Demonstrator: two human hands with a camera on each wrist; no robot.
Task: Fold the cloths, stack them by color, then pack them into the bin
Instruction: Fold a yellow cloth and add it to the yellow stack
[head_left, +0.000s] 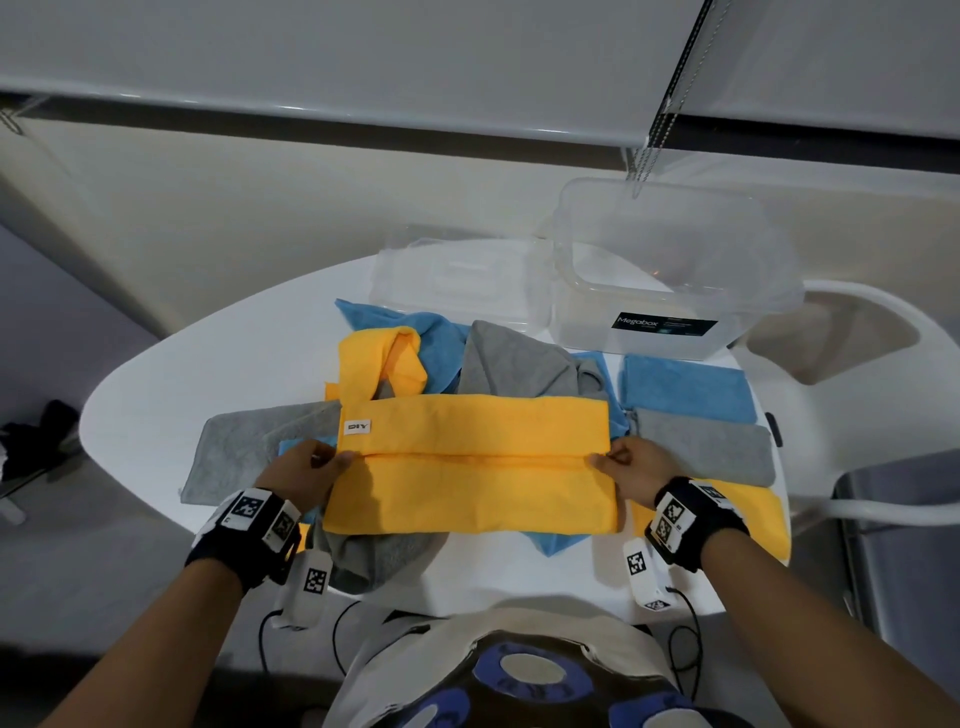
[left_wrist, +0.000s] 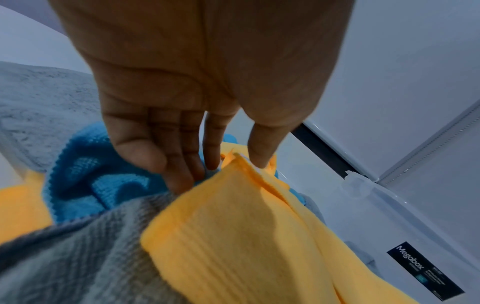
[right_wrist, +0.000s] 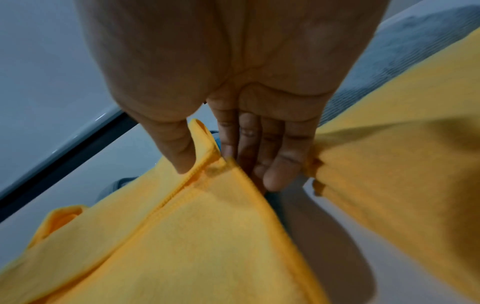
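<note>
Two hands on one cloth: the left hand (head_left: 306, 470) pinches the left end of the yellow cloth (head_left: 470, 462) right at the fold line, thumb on top and fingers under, and the right hand (head_left: 631, 467) does the same at the right end, thumb over the hem. Both palms face down, wrists low over the table (head_left: 156, 395), forearms coming in from the near edge approx. parallel. To do this fold well, I'd say keep both pinches level w/ each other so the hems meet square, hold light tension across the width, then lay it flat before letting go; the cloth is soft and will sag in the middle otherwise. Under and around it lie unfolded gray and blue cloths, incl. a second yellow one (head_left: 384, 364) behind. To the right sit folded pieces: blue (head_left: 685, 387), gray (head_left: 701, 444), and yellow (head_left: 756, 525) partly hidden by the right wrist. Farther back stands the clear bin (head_left: 670, 312), its lid (head_left: 457, 275) beside it.
</note>
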